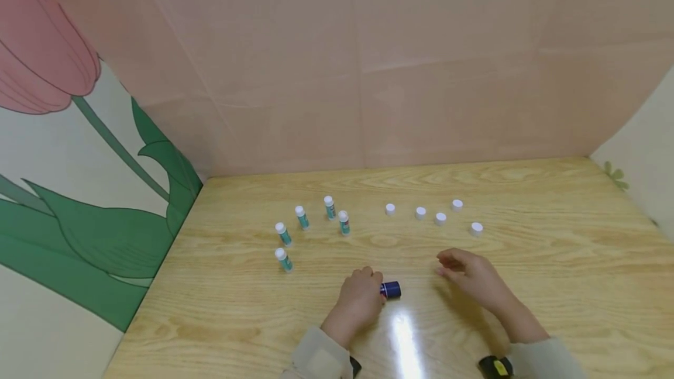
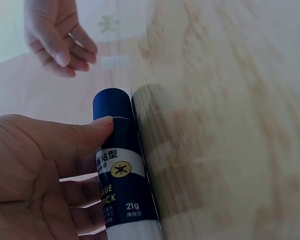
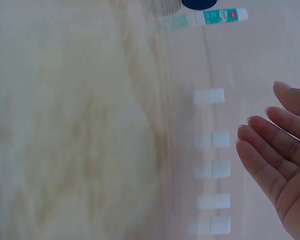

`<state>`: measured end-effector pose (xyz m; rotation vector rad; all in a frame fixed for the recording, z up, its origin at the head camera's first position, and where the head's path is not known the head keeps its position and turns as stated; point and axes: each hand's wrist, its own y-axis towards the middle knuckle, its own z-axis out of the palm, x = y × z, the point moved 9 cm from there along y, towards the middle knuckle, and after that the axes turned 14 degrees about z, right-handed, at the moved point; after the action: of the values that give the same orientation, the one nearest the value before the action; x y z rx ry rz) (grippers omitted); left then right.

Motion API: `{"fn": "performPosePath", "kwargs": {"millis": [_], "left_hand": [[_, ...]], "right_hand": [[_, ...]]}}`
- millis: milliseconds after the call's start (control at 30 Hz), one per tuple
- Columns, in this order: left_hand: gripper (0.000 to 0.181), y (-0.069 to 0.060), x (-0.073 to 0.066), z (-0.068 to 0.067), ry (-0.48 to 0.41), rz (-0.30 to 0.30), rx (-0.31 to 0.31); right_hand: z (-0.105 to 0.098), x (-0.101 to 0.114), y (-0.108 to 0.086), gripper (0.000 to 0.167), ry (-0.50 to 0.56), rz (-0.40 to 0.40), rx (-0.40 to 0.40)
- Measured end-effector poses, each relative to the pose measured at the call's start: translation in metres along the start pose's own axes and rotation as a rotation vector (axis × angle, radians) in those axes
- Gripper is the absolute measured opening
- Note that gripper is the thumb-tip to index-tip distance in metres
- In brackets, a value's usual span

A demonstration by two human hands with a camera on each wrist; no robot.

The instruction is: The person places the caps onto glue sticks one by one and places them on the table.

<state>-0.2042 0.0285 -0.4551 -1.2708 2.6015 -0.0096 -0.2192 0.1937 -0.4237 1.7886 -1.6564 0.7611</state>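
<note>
My left hand (image 1: pixel 360 297) grips a dark blue glue stick (image 2: pixel 122 185). In the left wrist view its thumb lies along the stick's near side, and the other fingers are partly hidden behind it. The stick lies on its side, touching or just over the table, with its blue cap (image 1: pixel 393 289) pointing right in the head view. To the right of the cap, my right hand (image 1: pixel 471 279) hovers over the table, fingers loosely bent and holding nothing. Its relaxed fingers (image 3: pixel 270 140) show in the right wrist view.
Several teal glue sticks with white tops, one of them this glue stick (image 1: pixel 344 223), stand upright on the wooden table (image 1: pixel 221 309) at the left. Several small white caps (image 1: pixel 440 219) are scattered at the back right. A pinkish sheet (image 1: pixel 368 75) covers the wall behind.
</note>
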Motion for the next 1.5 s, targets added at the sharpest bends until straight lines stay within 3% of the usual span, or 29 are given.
{"fn": "performPosePath", "kwargs": {"millis": [367, 700, 1000, 1167, 1500], "left_hand": [[0.033, 0.0, 0.003, -0.001, 0.012, -0.02, 0.004], [0.041, -0.003, 0.012, -0.002, -0.078, -0.079, -0.01], [0.042, -0.015, 0.025, -0.013, -0.212, -0.122, -0.11], [0.041, -0.024, 0.035, -0.022, -0.229, -0.135, -0.192], [0.039, -0.042, 0.055, -0.034, -0.35, -0.197, -0.318]], "right_hand": [[-0.01, -0.008, 0.004, 0.021, -0.052, 0.002, -0.016], [-0.018, -0.008, 0.004, 0.019, -0.068, -0.027, -0.041], [-0.019, -0.02, 0.005, 0.024, -0.071, 0.032, -0.01], [-0.019, -0.023, 0.004, 0.026, -0.077, 0.034, -0.009], [-0.022, -0.027, 0.005, 0.032, -0.116, 0.048, -0.002]]}}
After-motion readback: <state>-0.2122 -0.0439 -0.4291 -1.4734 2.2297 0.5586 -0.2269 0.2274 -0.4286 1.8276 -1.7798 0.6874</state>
